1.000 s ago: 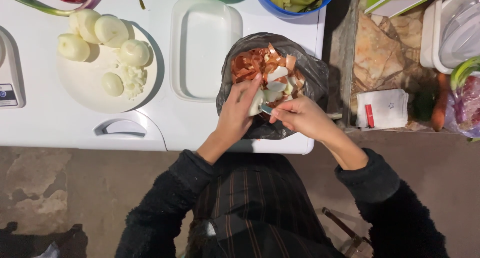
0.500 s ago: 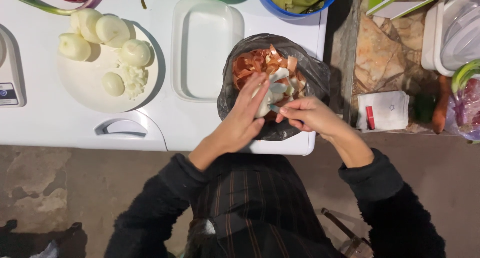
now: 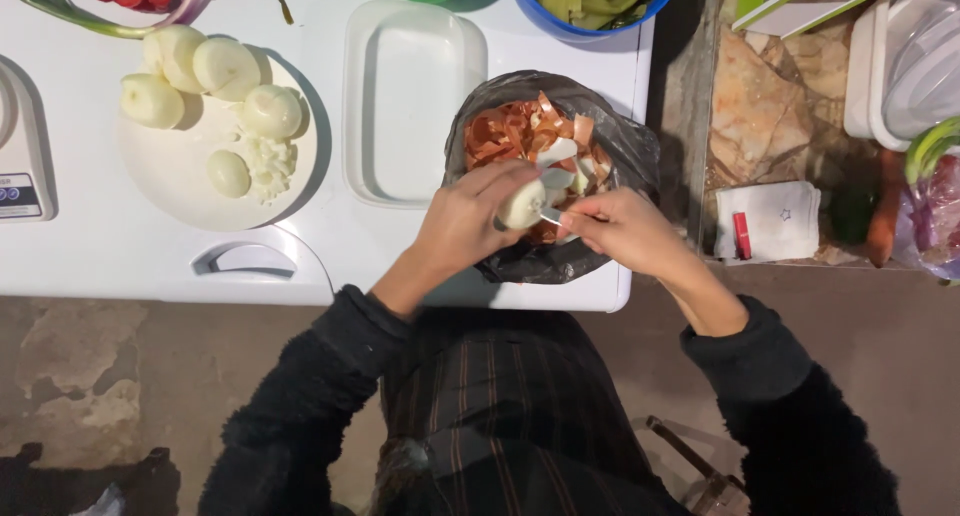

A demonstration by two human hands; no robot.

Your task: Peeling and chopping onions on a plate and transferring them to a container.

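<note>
The left hand [image 3: 465, 221] pinches a peeled onion [image 3: 522, 206] at its fingertips, over the black bag [image 3: 625, 151]; the right hand [image 3: 625, 234], just right, grips a small knife [image 3: 550, 216] touching it.

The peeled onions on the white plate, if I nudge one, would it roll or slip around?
Probably yes. The peeled onions look round and smooth, so a nudge would likely roll one across the flat white plate. Their bare, shiny surface suggests they are damp and slippery. They look firm, not fragile.
</note>
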